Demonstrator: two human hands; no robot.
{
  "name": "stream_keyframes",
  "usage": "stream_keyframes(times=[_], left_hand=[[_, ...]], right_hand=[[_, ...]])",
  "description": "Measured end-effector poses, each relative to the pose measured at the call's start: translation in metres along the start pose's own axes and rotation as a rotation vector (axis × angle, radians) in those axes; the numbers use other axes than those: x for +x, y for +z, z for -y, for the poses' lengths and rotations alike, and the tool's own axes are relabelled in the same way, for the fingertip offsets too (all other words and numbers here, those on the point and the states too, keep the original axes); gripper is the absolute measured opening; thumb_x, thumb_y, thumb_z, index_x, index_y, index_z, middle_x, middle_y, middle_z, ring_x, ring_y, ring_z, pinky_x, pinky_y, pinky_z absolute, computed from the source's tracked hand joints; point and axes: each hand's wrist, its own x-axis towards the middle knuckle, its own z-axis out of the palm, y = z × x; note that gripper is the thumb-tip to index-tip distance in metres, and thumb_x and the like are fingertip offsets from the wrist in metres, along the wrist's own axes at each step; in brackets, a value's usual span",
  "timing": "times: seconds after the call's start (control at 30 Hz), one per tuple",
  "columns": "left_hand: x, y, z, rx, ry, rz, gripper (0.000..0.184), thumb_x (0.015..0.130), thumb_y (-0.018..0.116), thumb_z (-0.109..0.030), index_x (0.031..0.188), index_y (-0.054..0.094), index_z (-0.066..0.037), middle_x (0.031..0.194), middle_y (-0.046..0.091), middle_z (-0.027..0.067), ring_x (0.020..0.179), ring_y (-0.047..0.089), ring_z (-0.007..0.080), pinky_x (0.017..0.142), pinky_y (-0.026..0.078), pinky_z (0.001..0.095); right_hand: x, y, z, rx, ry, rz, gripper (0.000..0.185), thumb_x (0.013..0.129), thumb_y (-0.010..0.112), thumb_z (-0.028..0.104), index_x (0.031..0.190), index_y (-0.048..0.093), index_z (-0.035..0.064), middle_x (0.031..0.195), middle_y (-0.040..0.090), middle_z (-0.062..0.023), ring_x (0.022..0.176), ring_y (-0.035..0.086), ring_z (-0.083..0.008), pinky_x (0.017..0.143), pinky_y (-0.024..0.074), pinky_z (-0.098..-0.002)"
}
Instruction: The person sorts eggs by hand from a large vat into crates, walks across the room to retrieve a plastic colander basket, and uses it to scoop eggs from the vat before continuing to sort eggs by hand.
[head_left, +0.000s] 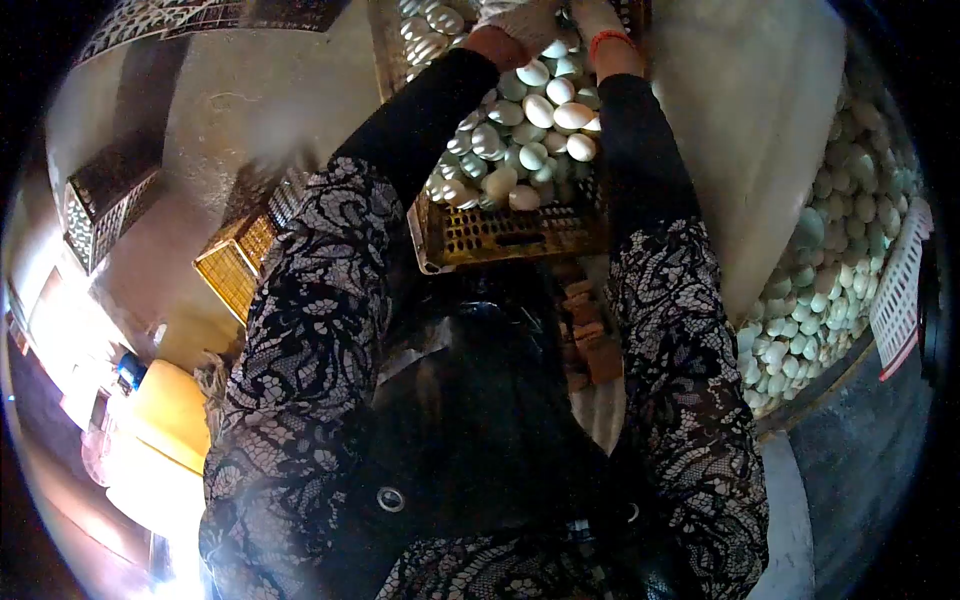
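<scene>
A brown slatted crate full of pale white and greenish eggs lies in front of me. My left hand, in a whitish glove, reaches over the eggs at the top edge of the view; its fingers are cut off or too unclear to read. Close beside it on the right, my right hand is also over the crate, with a red band on its wrist. Its fingers are hidden at the frame's edge, so what it touches is not visible.
Many eggs are heaped at the right, by a white perforated basket. A yellow crate and a dark crate stand at the left. Bricks lie below the egg crate. A yellow container is at lower left.
</scene>
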Motion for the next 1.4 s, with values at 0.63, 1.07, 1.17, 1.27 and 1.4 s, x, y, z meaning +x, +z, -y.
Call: stream_keyframes(times=[0.63,1.07,1.17,1.27,1.4], left_hand=[[-0.183,-0.029,-0.070,-0.360,-0.104,-0.092,0.043,0.084,0.049,-0.033,0.123,0.051,-0.014,0.130,0.042,0.0148,0.125,0.033,0.0355,0.099,0.027,0.0540],[-0.224,-0.051,-0.103,-0.693,-0.356,0.260,0.047,0.080,0.046,-0.013,0.127,0.046,-0.009,0.132,0.033,0.0297,0.124,0.028,0.0514,0.099,0.029,0.0580],[-0.257,0.007,-0.119,-0.569,-0.248,0.214,0.047,0.081,0.046,-0.014,0.127,0.045,-0.005,0.133,0.031,0.0310,0.124,0.026,0.0519,0.099,0.028,0.0579],[-0.259,-0.017,-0.122,-0.372,-0.271,0.260,0.048,0.081,0.046,-0.015,0.127,0.043,-0.002,0.135,0.028,0.0331,0.124,0.026,0.0520,0.099,0.029,0.0572],[-0.272,0.027,-0.126,-0.334,-0.112,0.390,0.042,0.082,0.046,-0.015,0.122,0.050,-0.001,0.135,0.029,0.0324,0.124,0.028,0.0508,0.097,0.031,0.0568]], right_hand=[[-0.225,-0.033,-0.119,-1.696,-0.520,-0.003,0.032,0.079,0.058,0.018,0.110,0.056,0.0113,0.119,0.049,-0.0179,0.106,0.049,-0.0370,0.090,0.0417,-0.0441],[-0.244,-0.066,-0.112,-1.779,0.122,0.052,0.034,0.079,0.055,0.014,0.113,0.056,0.0136,0.120,0.049,-0.0135,0.106,0.051,-0.0349,0.082,0.0480,-0.0437],[-0.243,-0.080,-0.121,-1.816,0.071,-0.057,0.036,0.079,0.054,0.014,0.115,0.054,0.0139,0.121,0.048,-0.0136,0.105,0.050,-0.0368,0.083,0.0469,-0.0454],[-0.249,-0.079,-0.117,-1.853,-0.131,-0.110,0.039,0.079,0.054,0.014,0.118,0.052,0.0138,0.122,0.048,-0.0130,0.106,0.049,-0.0374,0.084,0.0460,-0.0460],[-0.241,-0.063,-0.098,-1.929,-0.152,0.033,0.044,0.079,0.054,0.016,0.123,0.050,0.0164,0.126,0.045,-0.0123,0.106,0.049,-0.0356,0.084,0.0459,-0.0453]])
